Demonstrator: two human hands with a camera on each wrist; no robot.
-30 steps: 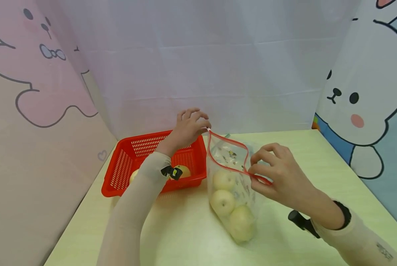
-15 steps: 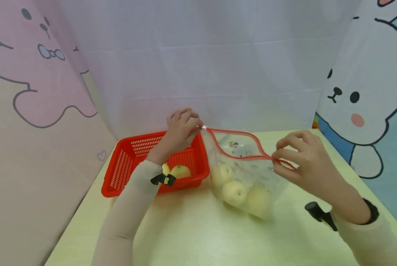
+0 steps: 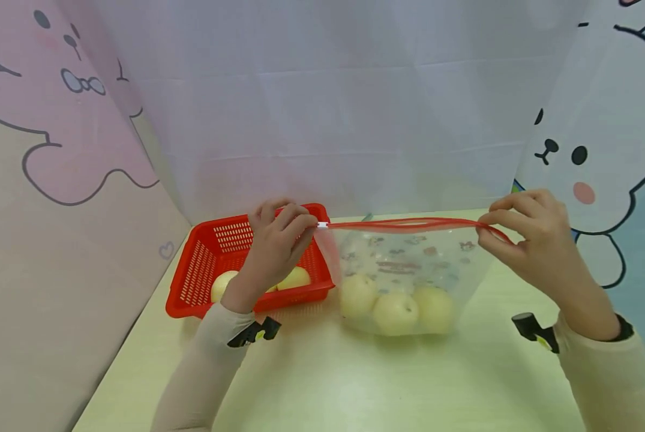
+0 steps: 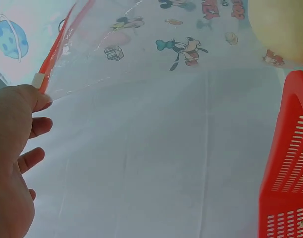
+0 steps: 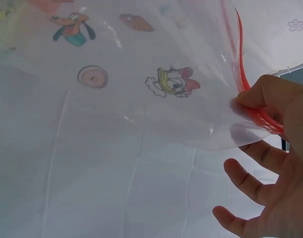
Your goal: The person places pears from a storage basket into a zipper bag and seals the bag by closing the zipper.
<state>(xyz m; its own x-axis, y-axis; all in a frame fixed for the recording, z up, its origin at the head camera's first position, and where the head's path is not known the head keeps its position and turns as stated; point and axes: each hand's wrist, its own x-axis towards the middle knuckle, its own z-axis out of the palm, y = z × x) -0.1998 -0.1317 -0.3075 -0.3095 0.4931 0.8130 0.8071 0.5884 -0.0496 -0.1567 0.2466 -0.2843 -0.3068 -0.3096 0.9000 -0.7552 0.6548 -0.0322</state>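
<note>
A clear zip bag (image 3: 403, 259) with cartoon prints and a red zip edge is stretched between my two hands. In its bottom lie three pale yellow round fruits (image 3: 396, 313), side by side. My left hand (image 3: 279, 243) pinches the left end of the red edge, at the white slider (image 3: 322, 225). The opposite end is pinched between thumb and forefinger of my right hand (image 3: 540, 246), a short red tail poking out past them. In the right wrist view, the other right fingers (image 5: 243, 181) are spread apart. The bag's two red edges run close together, with a narrow gap along the middle.
To the left stands a red plastic basket (image 3: 195, 276) with slotted walls, holding more pale yellow fruits (image 3: 295, 278), partly behind my left arm. The light table (image 3: 344, 384) meets a white cloth backdrop (image 3: 354, 120) and printed side panels (image 3: 587, 150).
My right hand has moved right and up, pulling the bag's mouth from wide to nearly straight. My left hand has shifted left and slightly down. The fruits now lie in a row.
</note>
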